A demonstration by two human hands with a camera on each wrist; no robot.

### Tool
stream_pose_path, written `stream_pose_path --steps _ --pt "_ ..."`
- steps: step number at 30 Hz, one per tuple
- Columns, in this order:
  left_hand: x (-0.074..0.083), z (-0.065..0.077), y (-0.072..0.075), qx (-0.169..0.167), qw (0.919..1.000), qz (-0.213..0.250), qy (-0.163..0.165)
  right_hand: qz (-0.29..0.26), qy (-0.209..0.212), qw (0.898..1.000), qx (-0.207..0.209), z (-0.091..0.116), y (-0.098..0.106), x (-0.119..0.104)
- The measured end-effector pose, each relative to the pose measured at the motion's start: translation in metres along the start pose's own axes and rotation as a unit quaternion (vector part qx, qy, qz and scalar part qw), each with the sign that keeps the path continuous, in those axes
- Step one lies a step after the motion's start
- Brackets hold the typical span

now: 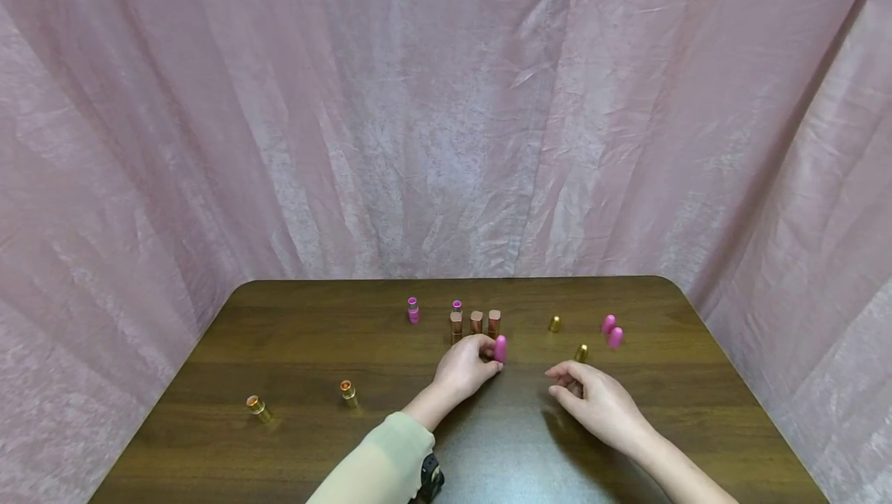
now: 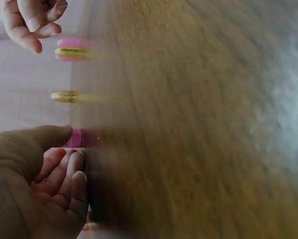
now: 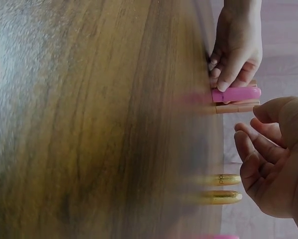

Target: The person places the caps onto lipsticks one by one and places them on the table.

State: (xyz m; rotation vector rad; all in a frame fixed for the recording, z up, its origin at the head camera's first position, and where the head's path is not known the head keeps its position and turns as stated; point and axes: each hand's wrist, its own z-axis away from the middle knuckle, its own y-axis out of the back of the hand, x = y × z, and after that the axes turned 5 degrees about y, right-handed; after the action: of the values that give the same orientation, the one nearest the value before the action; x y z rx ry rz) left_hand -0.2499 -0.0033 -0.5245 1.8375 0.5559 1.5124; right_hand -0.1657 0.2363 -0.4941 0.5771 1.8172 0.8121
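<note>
A pink, round-topped lipstick tube (image 1: pixel 500 349) stands upright on the table, pinched between the thumb and fingers of my left hand (image 1: pixel 463 367). The same pink lipstick (image 3: pixel 241 94) shows its length in the right wrist view. My right hand (image 1: pixel 601 403) hovers over the table to the right with its fingers loosely bent and nothing in them. Just beyond its fingers stands a gold cap (image 1: pixel 581 352). Behind my left hand, three rose-gold square lipsticks (image 1: pixel 477 322) stand in a row, their lower parts partly hidden by the hand.
Two uncapped pink lipsticks (image 1: pixel 413 311) stand at the back, one partly behind the rose-gold row. Uncapped gold lipsticks (image 1: pixel 348 394) stand on the left. Another gold cap (image 1: pixel 554 324) and two pink caps (image 1: pixel 615 337) are at the back right. A pink curtain (image 1: pixel 446 117) hangs behind the table.
</note>
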Motion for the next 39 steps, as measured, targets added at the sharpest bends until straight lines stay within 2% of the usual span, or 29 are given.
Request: stream_pose_path --steps 4,9,15,23,32,39 --pt "-0.003 0.006 0.006 -0.004 1.0 -0.001 0.007 0.01 0.012 1.0 0.01 -0.001 0.004 0.001" --pt "-0.008 0.018 0.015 0.002 0.9991 -0.041 0.008 0.015 0.002 1.0 0.024 -0.002 0.018 0.005" --pt "-0.011 0.037 0.029 0.005 0.994 -0.103 -0.038 0.023 -0.024 0.999 0.041 0.0 0.038 0.017" --pt "-0.011 0.067 0.052 0.011 0.9788 -0.182 -0.094 0.048 -0.047 0.996 0.059 -0.002 0.066 0.037" --pt "-0.015 0.102 0.068 0.021 0.9663 -0.21 -0.148 0.075 -0.088 0.992 0.05 -0.007 0.082 0.068" --pt "-0.015 0.126 0.069 0.011 0.9592 -0.21 -0.189 0.1 -0.109 0.989 0.033 -0.019 0.08 0.088"
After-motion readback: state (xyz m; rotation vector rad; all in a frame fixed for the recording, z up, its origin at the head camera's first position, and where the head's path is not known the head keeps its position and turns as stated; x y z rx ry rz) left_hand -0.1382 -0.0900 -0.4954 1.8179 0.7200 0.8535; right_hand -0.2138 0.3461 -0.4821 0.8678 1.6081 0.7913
